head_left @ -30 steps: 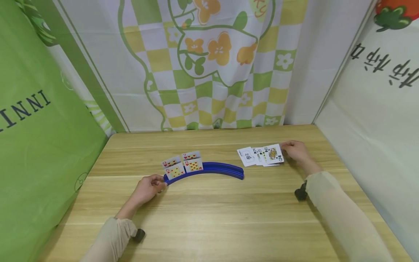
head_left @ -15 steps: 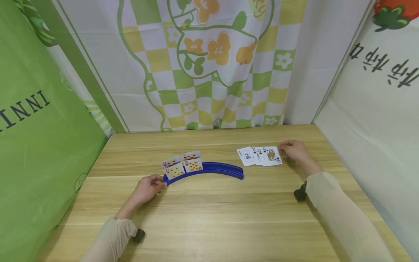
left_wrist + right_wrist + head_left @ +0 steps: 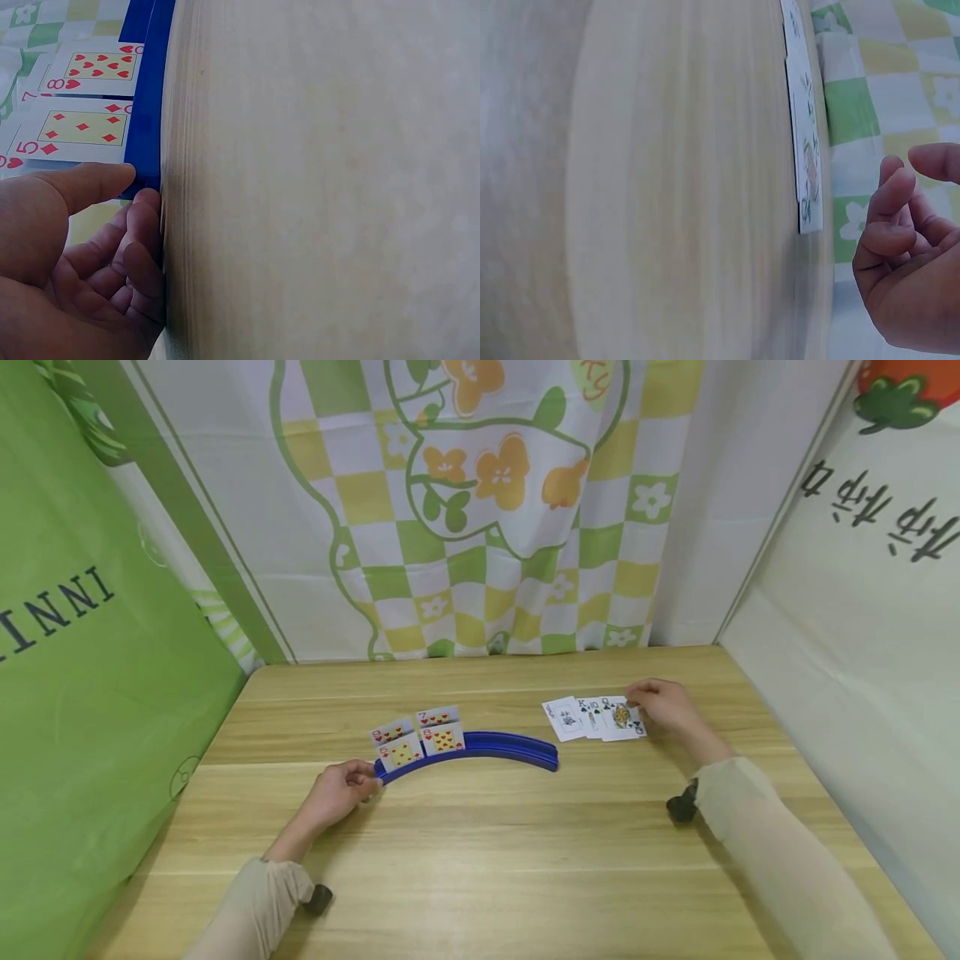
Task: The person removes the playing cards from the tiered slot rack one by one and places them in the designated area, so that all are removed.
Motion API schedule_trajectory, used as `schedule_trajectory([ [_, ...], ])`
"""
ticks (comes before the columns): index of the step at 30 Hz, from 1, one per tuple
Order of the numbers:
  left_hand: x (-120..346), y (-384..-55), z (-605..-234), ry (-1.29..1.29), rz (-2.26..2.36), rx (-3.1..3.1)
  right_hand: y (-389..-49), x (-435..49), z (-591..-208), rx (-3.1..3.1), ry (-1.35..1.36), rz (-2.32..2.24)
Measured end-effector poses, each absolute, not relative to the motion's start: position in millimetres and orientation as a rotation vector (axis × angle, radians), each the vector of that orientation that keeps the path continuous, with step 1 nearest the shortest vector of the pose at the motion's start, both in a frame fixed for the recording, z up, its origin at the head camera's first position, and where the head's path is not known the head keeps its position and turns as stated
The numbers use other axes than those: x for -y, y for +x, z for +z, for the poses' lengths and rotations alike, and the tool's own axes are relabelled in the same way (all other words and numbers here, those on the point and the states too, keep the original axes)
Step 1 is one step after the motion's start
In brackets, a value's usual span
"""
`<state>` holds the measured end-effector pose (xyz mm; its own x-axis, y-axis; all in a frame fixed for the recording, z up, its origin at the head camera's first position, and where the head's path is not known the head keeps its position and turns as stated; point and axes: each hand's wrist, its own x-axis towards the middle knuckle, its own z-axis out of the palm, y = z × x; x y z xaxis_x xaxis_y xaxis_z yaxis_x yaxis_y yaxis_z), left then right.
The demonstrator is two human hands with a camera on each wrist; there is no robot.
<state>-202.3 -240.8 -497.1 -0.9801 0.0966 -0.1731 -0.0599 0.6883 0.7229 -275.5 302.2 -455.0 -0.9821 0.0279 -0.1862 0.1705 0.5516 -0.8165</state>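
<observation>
In the head view my left hand [image 3: 339,791] pinches the left end of a curved blue playing-card holder [image 3: 513,745] between thumb and fingers. Standing in its slots are a five of diamonds [image 3: 400,753] and an eight of hearts [image 3: 444,739] in front, with a red nine [image 3: 390,729] and a red seven [image 3: 438,717] behind. My right hand [image 3: 666,703] is over the upper right corner of a black queen card [image 3: 617,727]. Its thumb and index fingertip are apart in the right wrist view, with nothing between them and the other fingers loosely bent.
Left of the queen, overlapping in a row, lie a black ten [image 3: 594,720], a black king [image 3: 582,707] and a joker-like card [image 3: 562,718]. The wooden table [image 3: 480,860] meets a patterned curtain [image 3: 495,568] at the back, with cloth walls at both sides.
The queen, raised and tilted a second ago beside my right fingers, dropped flat onto the other cards. My right hand then moved left over its corner. My left hand and the holder stayed still.
</observation>
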Motion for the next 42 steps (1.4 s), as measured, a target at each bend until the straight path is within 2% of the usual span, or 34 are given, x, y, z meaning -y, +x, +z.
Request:
schedule_trajectory([
  [42,238.7,-200.7,-494.3,0.007,1.173,-2.694,-265.5,-255.1,-445.3,-2.469,0.031,-1.610],
])
